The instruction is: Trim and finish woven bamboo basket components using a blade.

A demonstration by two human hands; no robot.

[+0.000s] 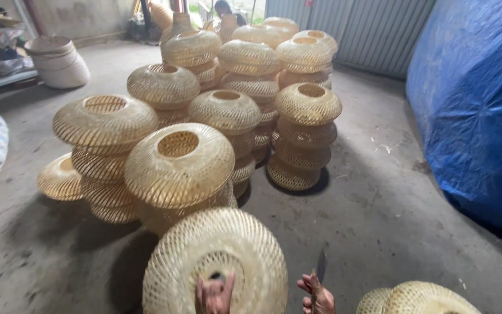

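My left hand [215,295] grips the rim of the round opening of a woven bamboo lampshade [216,259], tilted on its side at the bottom centre. To its right, my right hand [316,295] is closed on a knife [321,266] whose blade points upward. Only the fingers of each hand show at the frame's lower edge. Another woven shade [418,299] lies at the bottom right, just beside the knife hand.
Several stacks of the same woven shades [228,110] fill the concrete floor ahead. A blue tarp [477,104] covers a bulk on the right. White stacked tubs [59,61] and a cluttered shelf stand at the back left; a person is partly visible far back.
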